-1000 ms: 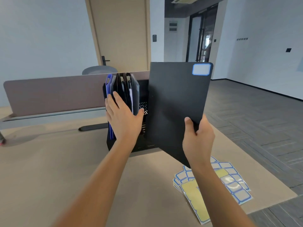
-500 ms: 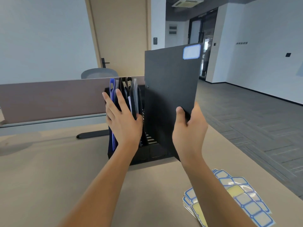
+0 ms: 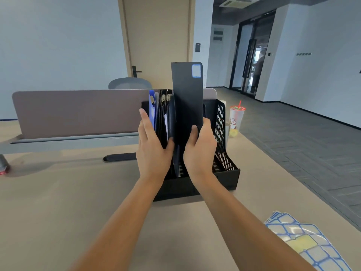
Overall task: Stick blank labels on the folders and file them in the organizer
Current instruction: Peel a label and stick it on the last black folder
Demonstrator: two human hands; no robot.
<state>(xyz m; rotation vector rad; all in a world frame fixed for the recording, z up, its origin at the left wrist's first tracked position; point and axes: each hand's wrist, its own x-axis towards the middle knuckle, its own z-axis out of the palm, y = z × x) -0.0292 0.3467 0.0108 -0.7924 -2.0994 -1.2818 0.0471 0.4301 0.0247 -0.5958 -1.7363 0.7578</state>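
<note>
Right hand, just right of the frame's centre, grips the lower edge of a tall flat black folder, thumb laid on its near face and fingers curled behind. A white blue-bordered blank label sits at that folder's top right corner. Left hand, beside it, has its fingers straight and pressed flat against the blue and dark folders already filed, pushing them leftward to open a gap.

The folder stands upright with its bottom already dipping into the black perforated plastic desk organizer at centre frame, so the filing step looks under way. The next move likely calls for sliding it straight down into the gap while the left hand keeps the others back, then letting go.

Both hands hide the folder's lower end and the slot floor, so how deep it sits cannot be told. Sheets of blue-bordered labels at the lower right are cut off by the frame edge.
</note>
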